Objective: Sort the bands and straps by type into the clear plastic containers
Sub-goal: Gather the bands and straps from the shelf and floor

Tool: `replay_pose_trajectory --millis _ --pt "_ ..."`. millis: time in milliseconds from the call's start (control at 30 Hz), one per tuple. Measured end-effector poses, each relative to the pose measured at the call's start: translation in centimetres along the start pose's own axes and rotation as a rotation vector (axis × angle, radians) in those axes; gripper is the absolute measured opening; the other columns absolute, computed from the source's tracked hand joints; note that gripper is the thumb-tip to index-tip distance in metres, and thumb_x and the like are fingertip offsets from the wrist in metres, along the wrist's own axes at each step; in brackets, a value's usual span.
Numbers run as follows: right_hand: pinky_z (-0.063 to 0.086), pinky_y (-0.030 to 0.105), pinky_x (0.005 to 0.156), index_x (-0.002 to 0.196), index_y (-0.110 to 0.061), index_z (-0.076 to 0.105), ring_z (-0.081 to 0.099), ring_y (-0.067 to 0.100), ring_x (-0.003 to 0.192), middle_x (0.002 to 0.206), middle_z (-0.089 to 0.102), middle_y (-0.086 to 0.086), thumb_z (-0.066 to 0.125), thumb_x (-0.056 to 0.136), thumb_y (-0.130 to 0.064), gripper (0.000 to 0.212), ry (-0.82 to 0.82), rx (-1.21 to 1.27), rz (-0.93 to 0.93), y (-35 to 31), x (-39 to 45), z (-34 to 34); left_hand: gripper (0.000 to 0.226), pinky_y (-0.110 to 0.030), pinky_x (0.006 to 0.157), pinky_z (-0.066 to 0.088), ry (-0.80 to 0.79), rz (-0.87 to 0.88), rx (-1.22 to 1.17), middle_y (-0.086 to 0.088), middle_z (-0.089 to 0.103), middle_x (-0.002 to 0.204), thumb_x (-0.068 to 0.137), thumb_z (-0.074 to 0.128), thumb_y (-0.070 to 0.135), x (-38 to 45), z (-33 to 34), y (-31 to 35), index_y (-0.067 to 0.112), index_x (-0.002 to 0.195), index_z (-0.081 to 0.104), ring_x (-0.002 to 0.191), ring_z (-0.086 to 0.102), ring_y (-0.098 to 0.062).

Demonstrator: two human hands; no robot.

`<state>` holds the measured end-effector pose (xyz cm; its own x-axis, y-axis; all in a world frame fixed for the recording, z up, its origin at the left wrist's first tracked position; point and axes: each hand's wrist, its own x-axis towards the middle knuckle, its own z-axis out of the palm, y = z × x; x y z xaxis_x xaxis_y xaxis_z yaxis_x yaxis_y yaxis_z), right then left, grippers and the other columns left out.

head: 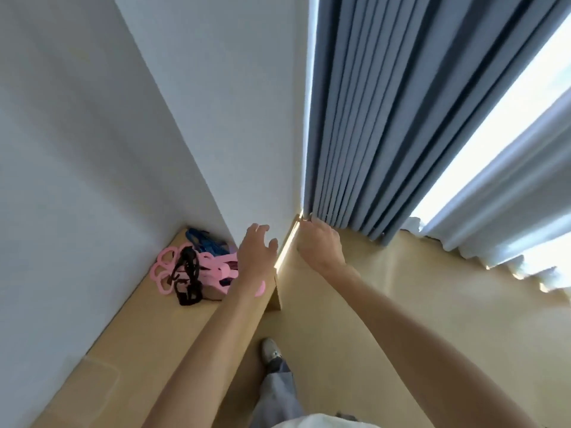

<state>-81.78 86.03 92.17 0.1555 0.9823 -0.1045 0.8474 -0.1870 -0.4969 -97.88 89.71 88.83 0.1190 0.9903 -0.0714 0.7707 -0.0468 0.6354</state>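
We looked steeply down into a room corner, where a wooden counter ran along the white wall on the left. At its far end, close against the wall, lay the heap of bands and straps: a pink band with looped, flower-like rings nearest the wall, a black strap draped across it, a dark blue strap behind them in the corner, and more pink pieces spreading toward the counter's edge. We could not make out a clear plastic container with certainty; only a faint rounded outline showed on the near part of the counter. The left hand hovered above the far end of the counter, just beside the heap, its fingers spread and relaxed, holding nothing, with the forearm crossing over the pink pieces. The right hand reached toward the foot of the grey-blue curtain, fingertips at the curtain's edge by the wall corner; whether those fingers pinched the cloth or only touched it, we could not tell. A paler sheer curtain hung further right by the bright window. Below, on the tan floor, we saw one light shoe and a grey trouser leg.
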Motion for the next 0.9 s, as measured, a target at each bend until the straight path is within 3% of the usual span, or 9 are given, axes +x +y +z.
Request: replay_pose_trajectory --millis 133,200,300,433,533,633,767,900 --pt "0.031 0.044 0.113 0.133 -0.019 0.053 0.044 0.029 0.129 0.126 0.051 0.006 0.063 0.087 -0.023 0.047 0.121 0.022 0.157 8.9 -7.0 -4.6 0.047 -0.042 0.107 0.04 -0.099 0.154 0.078 -0.01 0.035 0.157 0.098 0.052 0.029 -5.3 6.3 7.7 0.019 0.144 0.046 0.141 0.04 -0.027" --pt "0.03 0.042 0.111 0.132 -0.018 0.053 0.043 0.031 0.129 0.129 0.049 0.008 0.065 0.087 -0.025 0.048 0.153 0.035 0.237 13.3 -10.7 -6.6 0.049 -0.042 0.108 0.044 -0.14 0.236 0.093 -0.009 0.036 0.156 0.097 0.055 0.029 -8.0 9.5 11.6 0.019 0.144 0.046 0.14 0.042 -0.026" --pt "0.037 0.041 0.106 0.13 -0.018 0.053 0.046 0.032 0.124 0.128 0.049 0.008 0.063 0.086 -0.023 0.045 0.21 0.082 0.359 19.4 -16.3 -9.2 0.053 -0.045 0.115 0.038 -0.218 0.31 0.098 -0.008 0.032 0.159 0.097 0.056 0.03 -12.0 14.2 17.3 0.02 0.148 0.044 0.146 0.033 -0.025" --pt "0.028 0.044 0.114 0.142 -0.021 0.049 0.034 0.035 0.142 0.151 0.038 0.02 0.064 0.086 -0.024 0.058 0.291 0.152 0.545 26.7 -22.6 -12.7 0.055 -0.041 0.117 0.034 -0.361 0.432 0.132 -0.011 0.028 0.161 0.097 0.057 0.026 -16.6 19.9 25.1 0.018 0.149 0.043 0.147 0.032 -0.026" --pt "0.031 0.043 0.116 0.148 -0.023 0.042 0.029 0.031 0.146 0.159 0.027 0.018 0.063 0.086 -0.022 0.065 0.35 0.207 0.687 32.3 -27.1 -15.4 0.055 -0.037 0.111 0.037 -0.452 0.548 0.19 -0.012 0.034 0.158 0.095 0.059 0.021 -19.8 24.6 31.0 0.016 0.148 0.045 0.142 0.039 -0.027" --pt "0.031 0.043 0.114 0.148 -0.022 0.042 0.035 0.034 0.141 0.156 0.031 0.02 0.061 0.084 -0.019 0.066 0.411 0.222 0.821 37.8 -32.0 -17.6 0.053 -0.038 0.102 0.045 -0.541 0.684 0.21 -0.013 0.052 0.14 0.091 0.062 0.018 -23.1 29.9 36.5 0.012 0.142 0.05 0.128 0.051 -0.031" --pt "0.034 0.042 0.11 0.145 -0.02 0.047 0.045 0.037 0.13 0.144 0.043 0.019 0.06 0.086 -0.02 0.061 0.512 0.243 1.022 45.0 -38.3 -20.3 0.052 -0.039 0.101 0.044 -0.648 0.877 0.234 -0.009 0.048 0.143 0.092 0.063 0.022 -27.5 37.8 43.5 0.015 0.142 0.049 0.128 0.05 -0.028" --pt "0.041 0.042 0.102 0.14 -0.018 0.049 0.049 0.037 0.121 0.136 0.047 0.017 0.058 0.082 -0.016 0.059 0.606 0.254 1.174 51.9 -44.2 -22.7 0.05 -0.041 0.102 0.046 -0.82 0.954 0.183 -0.01 0.049 0.142 0.09 0.063 0.018 -33.1 46.0 50.2 0.014 0.139 0.052 0.124 0.054 -0.032"
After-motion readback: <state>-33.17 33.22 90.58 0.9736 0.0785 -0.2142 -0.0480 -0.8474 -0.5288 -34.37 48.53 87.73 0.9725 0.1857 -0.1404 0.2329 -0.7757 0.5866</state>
